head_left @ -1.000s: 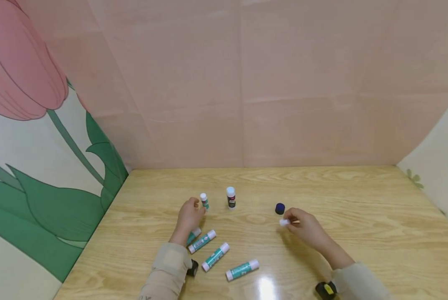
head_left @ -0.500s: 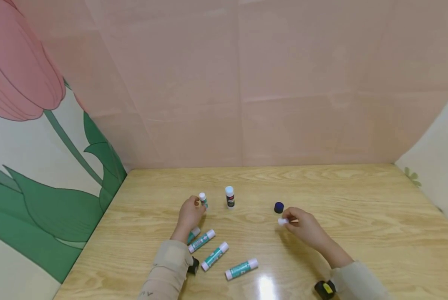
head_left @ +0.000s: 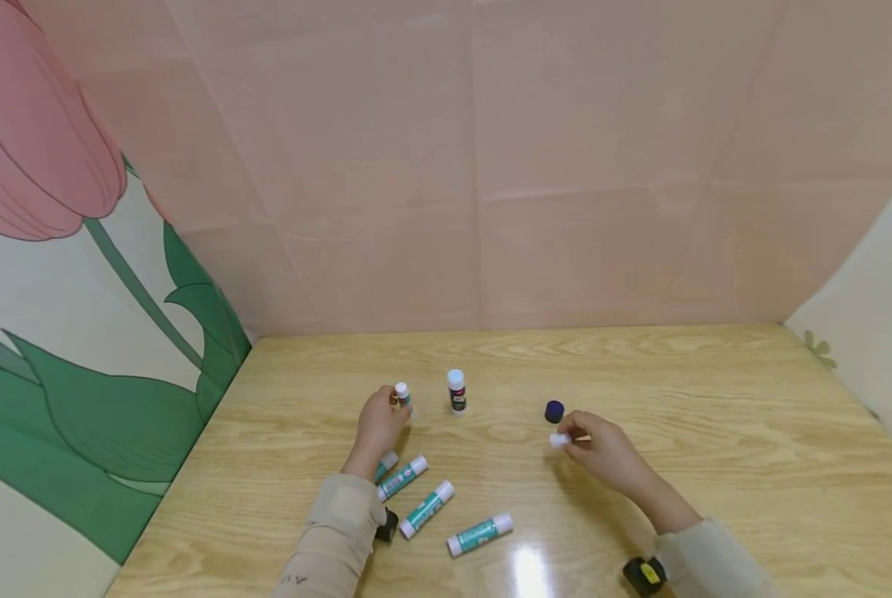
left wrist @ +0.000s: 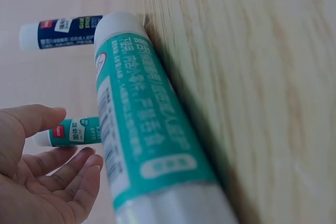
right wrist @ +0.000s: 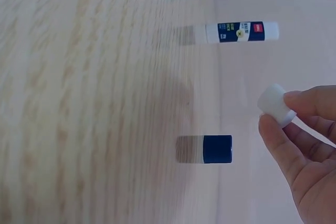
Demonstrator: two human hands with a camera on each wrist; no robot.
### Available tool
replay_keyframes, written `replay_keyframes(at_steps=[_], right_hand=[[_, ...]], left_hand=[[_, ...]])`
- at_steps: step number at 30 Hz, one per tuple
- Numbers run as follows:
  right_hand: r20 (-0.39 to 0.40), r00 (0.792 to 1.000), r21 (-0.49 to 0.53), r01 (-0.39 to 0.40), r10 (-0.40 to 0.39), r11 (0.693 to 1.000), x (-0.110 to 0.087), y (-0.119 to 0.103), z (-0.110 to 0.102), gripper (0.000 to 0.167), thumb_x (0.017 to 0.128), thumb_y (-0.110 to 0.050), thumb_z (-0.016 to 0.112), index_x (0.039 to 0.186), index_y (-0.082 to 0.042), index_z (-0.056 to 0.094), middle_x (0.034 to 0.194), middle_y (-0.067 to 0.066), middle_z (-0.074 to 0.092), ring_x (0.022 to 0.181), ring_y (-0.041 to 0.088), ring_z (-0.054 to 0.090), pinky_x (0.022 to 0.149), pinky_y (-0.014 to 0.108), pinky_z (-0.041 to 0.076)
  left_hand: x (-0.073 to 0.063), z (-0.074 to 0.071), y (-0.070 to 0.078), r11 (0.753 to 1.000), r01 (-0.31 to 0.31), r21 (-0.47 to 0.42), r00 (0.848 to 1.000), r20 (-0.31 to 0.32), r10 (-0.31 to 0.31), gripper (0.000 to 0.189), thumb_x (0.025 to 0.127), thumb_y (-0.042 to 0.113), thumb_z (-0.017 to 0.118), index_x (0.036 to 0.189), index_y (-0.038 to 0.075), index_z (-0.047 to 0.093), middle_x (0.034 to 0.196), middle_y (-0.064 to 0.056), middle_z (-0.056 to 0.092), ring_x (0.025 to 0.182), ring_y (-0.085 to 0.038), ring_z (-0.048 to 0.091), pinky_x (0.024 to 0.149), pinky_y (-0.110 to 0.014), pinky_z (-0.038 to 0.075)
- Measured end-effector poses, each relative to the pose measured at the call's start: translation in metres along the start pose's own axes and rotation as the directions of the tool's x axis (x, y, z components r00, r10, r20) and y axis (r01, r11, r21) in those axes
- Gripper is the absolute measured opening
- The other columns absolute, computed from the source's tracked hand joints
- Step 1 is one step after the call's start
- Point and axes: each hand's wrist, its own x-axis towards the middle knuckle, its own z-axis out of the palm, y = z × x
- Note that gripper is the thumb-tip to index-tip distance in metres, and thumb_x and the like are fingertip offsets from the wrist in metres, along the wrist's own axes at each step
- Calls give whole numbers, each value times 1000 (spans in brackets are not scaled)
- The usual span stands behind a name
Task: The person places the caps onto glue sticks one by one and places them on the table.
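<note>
My left hand [head_left: 379, 425] has its thumb and fingers around a small teal glue stick [left wrist: 76, 131] with a white cap, standing upright on the table. In the right wrist view, its fingertips touch that stick's side. My right hand [head_left: 606, 448] pinches a small white cap [right wrist: 276, 105] between thumb and fingers, a little above the table. Close beyond it, a dark blue cap [head_left: 554, 411] stands on the tabletop. Between the hands, a larger navy glue stick [head_left: 457, 392] with a white cap stands upright.
Several teal glue sticks lie on the wooden table [head_left: 715, 399] near the left forearm, including one stick [head_left: 427, 509] in the middle and another [head_left: 480, 535] nearer the front. One is partly hidden by the left wrist. A pink backdrop [head_left: 491, 166] rises behind the table.
The left fingers have drawn slightly closer around the small teal stick. The right hand keeps the white cap in nearly the same place. The head view has shifted slightly.
</note>
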Motion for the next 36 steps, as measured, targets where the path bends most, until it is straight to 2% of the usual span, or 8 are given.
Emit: replay_keyframes(at_steps=[11, 22, 32, 36], right_hand=[[-5, 1000, 20, 2, -2, 1000, 0, -7, 0, 16, 74, 10, 58, 82, -3, 54, 83, 5, 55, 81, 23, 54, 66, 25, 48], [-5, 999, 41, 39, -39, 998, -1, -10, 3, 19, 73, 12, 58, 83, -4, 54, 83, 4, 55, 80, 24, 55, 65, 23, 48], [23, 999, 61, 29, -30, 998, -3, -15, 3, 18, 74, 11, 58, 85, -3, 54, 85, 5, 55, 82, 24, 54, 66, 24, 48], [24, 999, 76, 33, -35, 997, -3, -18, 3, 17, 75, 10, 59, 85, -3, 54, 86, 6, 55, 83, 24, 54, 67, 24, 48]], left_hand=[[4, 1, 2, 1000, 5, 12, 1000, 4, -5, 23, 79, 11, 60, 99, 0, 54, 91, -11, 54, 81, -24, 51, 69, -35, 44], [4, 1, 3, 1000, 8, 23, 1000, -3, -8, 20, 79, 11, 61, 96, 2, 54, 90, -10, 54, 80, -23, 51, 68, -35, 44], [5, 5, 0, 998, 1, 57, 1000, -16, 0, 18, 79, 10, 60, 94, 1, 54, 88, -11, 54, 82, -26, 52, 72, -37, 44], [3, 5, -1, 998, -27, 52, 999, -30, 28, 18, 80, 9, 59, 94, 0, 54, 87, -11, 55, 81, -25, 53, 71, -36, 44]])
